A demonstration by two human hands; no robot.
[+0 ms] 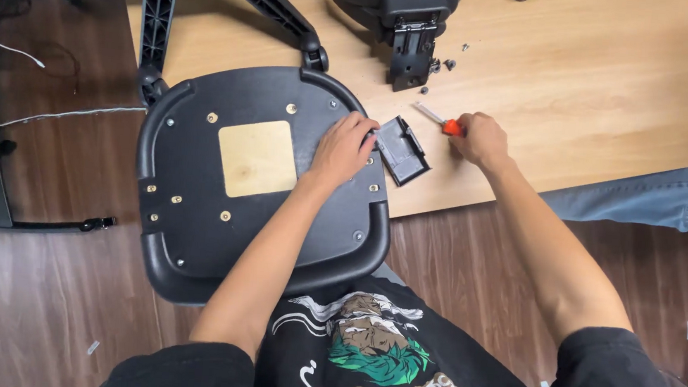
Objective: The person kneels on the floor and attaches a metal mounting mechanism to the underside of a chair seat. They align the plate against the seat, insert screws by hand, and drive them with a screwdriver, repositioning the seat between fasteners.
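Bracket plate point(402, 150), dark grey, rectangular, with raised edges, lies tilted at the right-hand rim of the upturned chair seat point(194, 205), partly on the seat's edge and partly on the light wooden board point(586, 82). Left hand point(343, 149) rests palm-down on the seat's underside, fingers curled and loosely spread, fingertips touching the plate's near edge; not a full grip, more a steadying press. Right hand point(480, 139) is just to the right of the plate, fingers closed around a screwdriver point(441, 121) with an orange handle; the metal shaft points up-left, its tip near the plate's upper corner but apart from it. Seat underside is black plastic, with a square of pale wood point(257, 158) showing at centre and small brass-coloured and silver fittings round it. It overhangs the board's lower edge, above the dark wood floor point(45, 292). Beyond the plate, a black armrest assembly point(401, 16) with a metal mounting bracket lies on the board; a few loose screws point(446, 64) sit just beside it. A black star-base leg point(161, 3) lies at upper left. Another person's leg in blue jeans point(650, 200) enters from the right edge.
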